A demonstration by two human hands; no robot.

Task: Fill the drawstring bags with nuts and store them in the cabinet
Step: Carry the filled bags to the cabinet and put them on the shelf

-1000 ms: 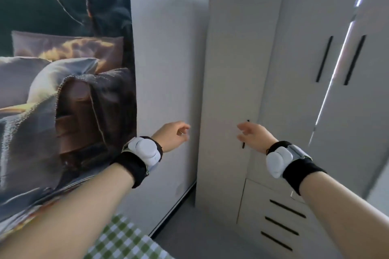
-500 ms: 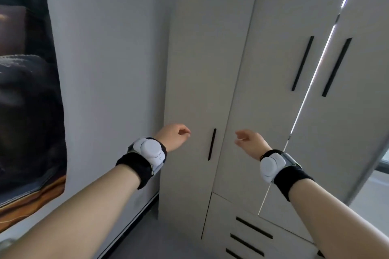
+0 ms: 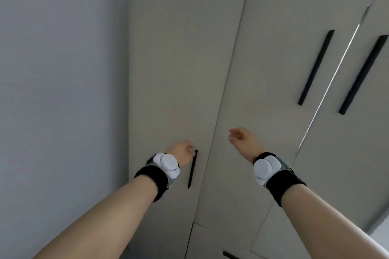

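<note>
A tall pale cabinet (image 3: 185, 59) fills the view, all doors closed. My left hand (image 3: 181, 152) is at the top end of the black vertical handle (image 3: 192, 169) on the leftmost door, fingers curled against it. My right hand (image 3: 242, 139) hovers in the air in front of the neighbouring door (image 3: 252, 90), fingers loosely bent and holding nothing. No drawstring bags or nuts are in view. Both wrists wear black bands with white devices.
A plain grey wall (image 3: 63, 90) stands to the left of the cabinet. Two more doors at the right carry long black handles (image 3: 315, 67), (image 3: 363, 74). A drawer front with a black slot (image 3: 229, 254) shows at the bottom edge.
The view has swung right and closer to the cabinet; the wall hanging has left the frame. My left hand has reached the leftmost door's handle. My right hand stays raised and free.
</note>
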